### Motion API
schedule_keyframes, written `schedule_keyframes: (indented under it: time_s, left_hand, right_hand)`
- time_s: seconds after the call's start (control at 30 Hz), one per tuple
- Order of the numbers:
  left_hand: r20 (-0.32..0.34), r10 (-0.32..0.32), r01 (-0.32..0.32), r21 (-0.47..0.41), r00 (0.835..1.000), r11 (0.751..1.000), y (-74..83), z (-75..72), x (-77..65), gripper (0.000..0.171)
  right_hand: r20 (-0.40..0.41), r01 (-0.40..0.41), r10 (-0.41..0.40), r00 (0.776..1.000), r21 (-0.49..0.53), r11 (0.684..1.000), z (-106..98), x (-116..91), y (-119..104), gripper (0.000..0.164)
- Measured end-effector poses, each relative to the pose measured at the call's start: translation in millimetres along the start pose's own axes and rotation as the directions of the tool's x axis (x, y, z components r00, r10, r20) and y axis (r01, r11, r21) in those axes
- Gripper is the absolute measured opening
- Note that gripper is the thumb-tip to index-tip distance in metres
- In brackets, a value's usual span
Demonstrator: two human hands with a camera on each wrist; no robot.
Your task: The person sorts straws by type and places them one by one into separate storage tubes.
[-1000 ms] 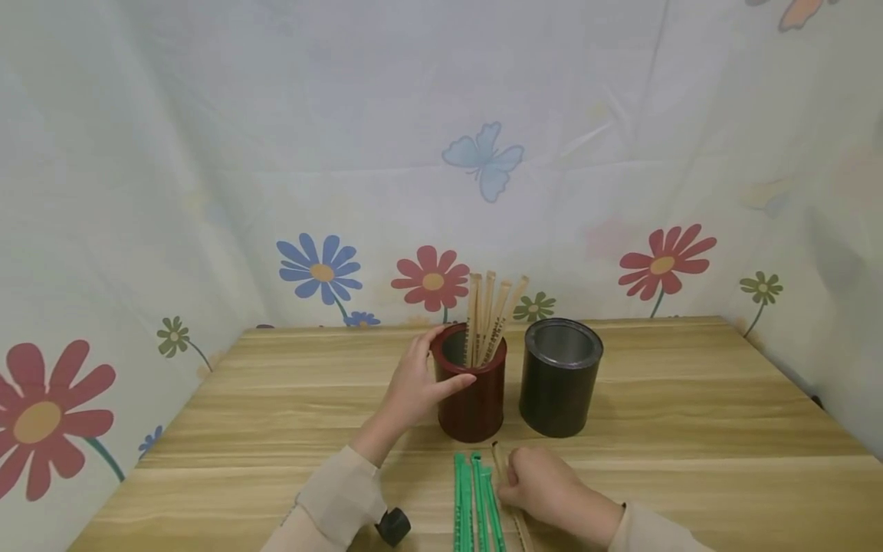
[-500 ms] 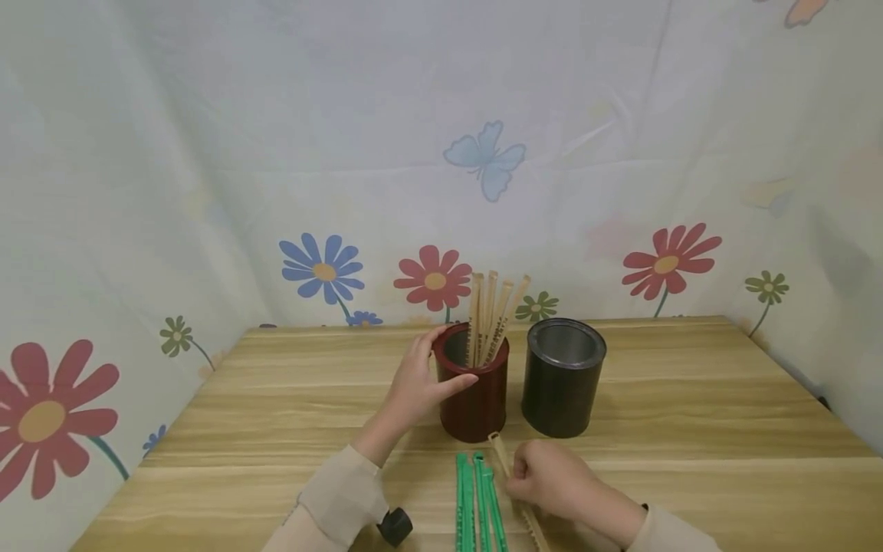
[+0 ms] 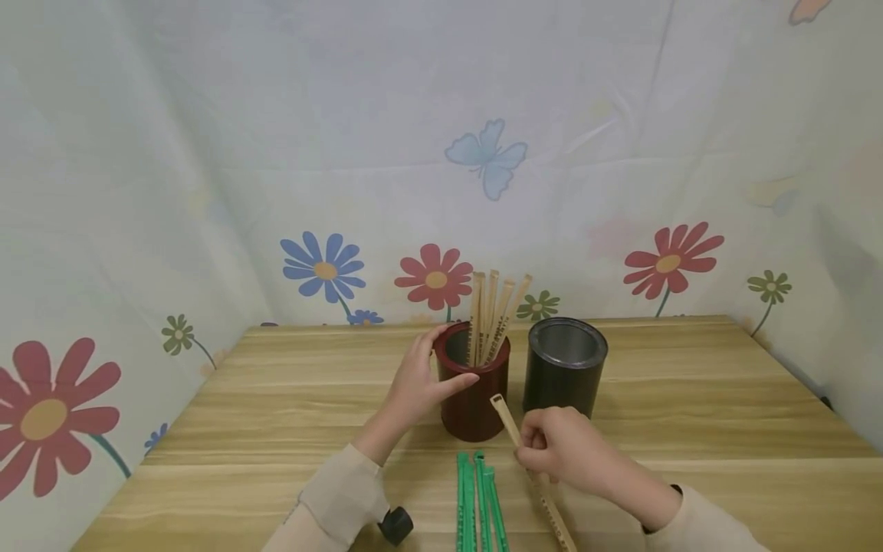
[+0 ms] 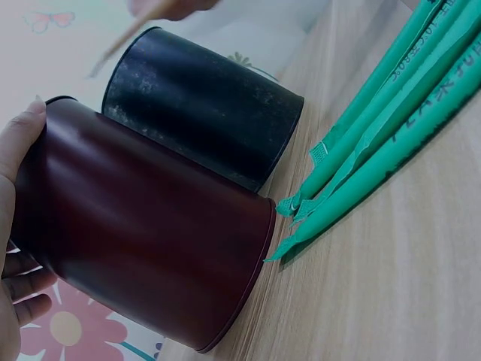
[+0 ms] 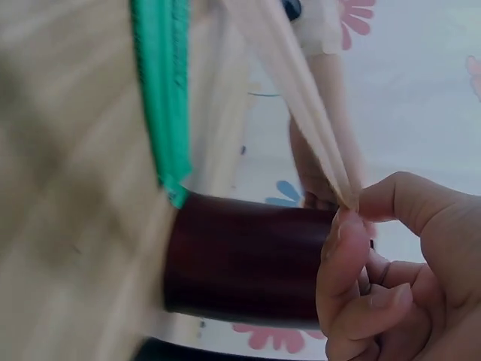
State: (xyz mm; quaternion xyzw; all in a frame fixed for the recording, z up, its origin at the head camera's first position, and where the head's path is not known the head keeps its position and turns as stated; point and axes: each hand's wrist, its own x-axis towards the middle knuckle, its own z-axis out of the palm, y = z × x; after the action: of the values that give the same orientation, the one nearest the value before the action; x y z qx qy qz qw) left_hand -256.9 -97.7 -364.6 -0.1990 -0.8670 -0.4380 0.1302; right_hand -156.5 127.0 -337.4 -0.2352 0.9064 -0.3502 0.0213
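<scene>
My left hand (image 3: 408,387) grips the dark red can (image 3: 476,410), thumb across the front near the rim and fingers around the far side. Several tan paper-wrapped straws (image 3: 491,314) lean upright inside that can, tops fanned to the right. In front of the black can, my right hand (image 3: 572,452) pinches one more tan paper-wrapped straw (image 5: 301,94) between thumb and forefinger. Its upper end points toward the red can, and its lower end slants toward the bottom of the head view. Several green-wrapped straws (image 3: 464,498) lie side by side on the table, left of the right hand.
An open black can (image 3: 562,379) stands just right of the red one, with no contents showing above its rim. The wood-grain table (image 3: 290,399) meets a flowered cloth backdrop (image 3: 386,192) behind. A small black object (image 3: 396,525) sits at the left sleeve.
The right hand has lifted the tan straw up and to the right, away from the green straws. The left hand keeps its grip on the red can.
</scene>
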Motion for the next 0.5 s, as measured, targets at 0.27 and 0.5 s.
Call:
schedule_keyframes:
  time_s: [0.27, 0.5]
  left_hand:
    - [-0.01, 0.008, -0.008, 0.012, 1.0, 1.0, 0.9, -0.9, -0.7, 0.09]
    - [-0.005, 0.005, -0.004, 0.005, 1.0, 1.0, 2.0, -1.0, -0.3, 0.088]
  right_hand:
    - [-0.053, 0.014, -0.015, 0.998, -0.013, 1.0, -28.9, 6.7, -13.5, 0.012]
    - [-0.144, 0.021, -0.023, 0.989, -0.015, 1.0, -51.3, 12.3, -22.8, 0.013]
